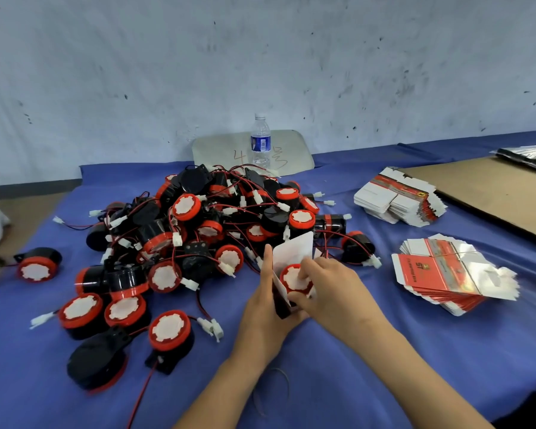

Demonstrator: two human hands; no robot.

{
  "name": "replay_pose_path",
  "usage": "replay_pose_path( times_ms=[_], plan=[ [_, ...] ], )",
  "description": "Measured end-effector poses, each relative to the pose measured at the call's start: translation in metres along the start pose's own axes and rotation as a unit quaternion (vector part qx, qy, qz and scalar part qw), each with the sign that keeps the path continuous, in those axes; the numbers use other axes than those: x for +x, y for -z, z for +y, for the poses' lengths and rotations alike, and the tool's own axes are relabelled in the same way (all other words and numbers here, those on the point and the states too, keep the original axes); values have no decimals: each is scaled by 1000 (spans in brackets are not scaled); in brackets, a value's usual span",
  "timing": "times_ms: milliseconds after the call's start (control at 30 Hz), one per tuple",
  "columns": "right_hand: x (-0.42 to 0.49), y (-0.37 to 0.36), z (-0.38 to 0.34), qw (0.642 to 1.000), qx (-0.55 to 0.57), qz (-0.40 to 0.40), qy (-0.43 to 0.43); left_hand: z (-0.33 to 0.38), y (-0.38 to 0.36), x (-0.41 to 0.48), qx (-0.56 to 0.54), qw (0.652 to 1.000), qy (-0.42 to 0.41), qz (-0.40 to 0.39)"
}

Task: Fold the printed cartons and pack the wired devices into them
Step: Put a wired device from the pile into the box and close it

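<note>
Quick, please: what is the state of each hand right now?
Left hand: closed, holding the carton.
Right hand: closed, pinching the device at the carton's open end.

A round black-and-red wired device point(294, 278) sits face-up inside an open, white-flapped printed carton point(293, 250); more devices point(217, 218) are heaped behind, with flat cartons point(440, 270) stacked at right.
</note>
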State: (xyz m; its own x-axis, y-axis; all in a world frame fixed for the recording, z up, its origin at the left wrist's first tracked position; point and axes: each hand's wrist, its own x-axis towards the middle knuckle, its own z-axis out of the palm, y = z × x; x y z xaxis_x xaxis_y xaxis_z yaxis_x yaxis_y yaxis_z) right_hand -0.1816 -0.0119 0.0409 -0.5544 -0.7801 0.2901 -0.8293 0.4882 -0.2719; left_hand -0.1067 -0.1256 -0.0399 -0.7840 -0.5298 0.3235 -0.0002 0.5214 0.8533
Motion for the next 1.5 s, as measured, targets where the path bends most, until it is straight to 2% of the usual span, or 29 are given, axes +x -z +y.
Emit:
replay_pose_path(
  times_ms=[200, 333, 467, 533, 633, 667, 733, 833, 900, 1000, 1133, 1233, 1367, 1500],
  plan=[
    [9, 7, 2, 991, -40, -125, -16, 8, -1, -5, 35, 999, -34, -8],
    [15, 16, -1, 985, -46, -167, -20, 22, -6, -13, 156, 982, -102, 33],
    [10, 21, 9, 977, 30, -211, 22, 31, -4, -16, 218, 975, -36, 37],
    [2, 26, 15, 980, 94, -175, 33, 30, -5, -15, 238, 971, -3, 16],
    [-3, 36, 23, 971, 237, -32, 6, 34, -7, -13, 232, 972, 28, 2],
    [-3, 38, 26, 966, 259, 15, -5, 35, -9, -12, 232, 972, 32, 2],
    [2, 36, 33, 974, 210, 81, -16, 34, -10, -12, 228, 973, 30, 2],
    [5, 27, 36, 982, 155, 112, -9, 31, -11, -11, 219, 976, 13, 0],
    [5, 22, 35, 973, 174, 151, 2, 31, -11, -11, 217, 976, 12, 0],
    [8, 13, 36, 958, 207, 195, -29, 31, -11, -11, 221, 975, 11, -1],
    [7, 1, 30, 908, 323, 245, -103, 29, -12, -11, 227, 974, 9, -4],
    [5, -8, 24, 880, 360, 293, -98, 28, -13, -10, 235, 972, 10, -4],
    [3, -22, 21, 878, 338, 326, -91, 28, -13, -10, 232, 973, -1, 0],
    [-1, -30, 19, 912, 283, 283, -88, 26, -13, -10, 230, 973, -9, 5]
  ],
)
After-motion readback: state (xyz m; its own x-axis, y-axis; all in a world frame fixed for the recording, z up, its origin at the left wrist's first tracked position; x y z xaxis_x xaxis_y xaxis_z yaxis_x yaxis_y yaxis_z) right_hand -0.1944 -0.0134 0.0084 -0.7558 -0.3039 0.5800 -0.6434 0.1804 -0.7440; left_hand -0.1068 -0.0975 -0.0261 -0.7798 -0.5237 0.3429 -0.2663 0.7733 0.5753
